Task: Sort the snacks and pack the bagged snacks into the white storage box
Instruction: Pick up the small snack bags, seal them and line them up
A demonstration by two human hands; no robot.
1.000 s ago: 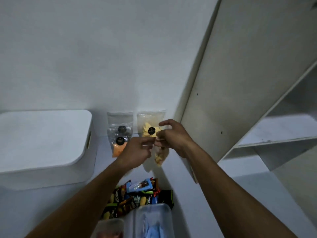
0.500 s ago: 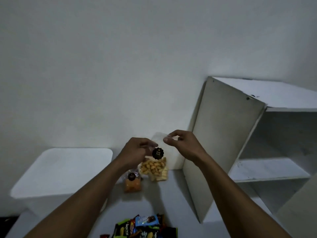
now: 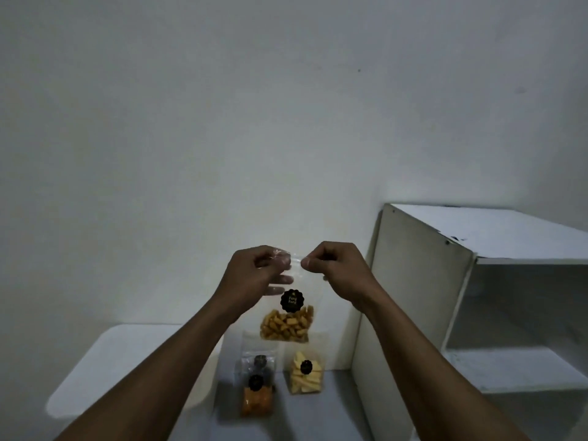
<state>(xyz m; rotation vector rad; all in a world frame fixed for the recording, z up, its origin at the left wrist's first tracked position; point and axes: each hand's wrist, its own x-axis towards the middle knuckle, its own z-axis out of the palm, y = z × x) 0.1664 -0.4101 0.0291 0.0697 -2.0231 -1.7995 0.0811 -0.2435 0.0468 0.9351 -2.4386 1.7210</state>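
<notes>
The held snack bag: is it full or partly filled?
Partly filled: in the snack bag, golden pieces fill only the lower part; the top is clear.

Dim throughout, with a grey-green cast and low contrast. The wall (image 3: 222,122) is brightest mid-frame and darkens toward the corners. No source is in view; light probably comes from above and behind the camera. Soft shadows sit inside the shelf unit (image 3: 509,313) and beside the white storage box (image 3: 111,361). Faint sheen on the top of the clear snack bag (image 3: 288,316). Shelf edges lean with wide-angle distortion. Fine noise; lower bags slightly soft.
</notes>
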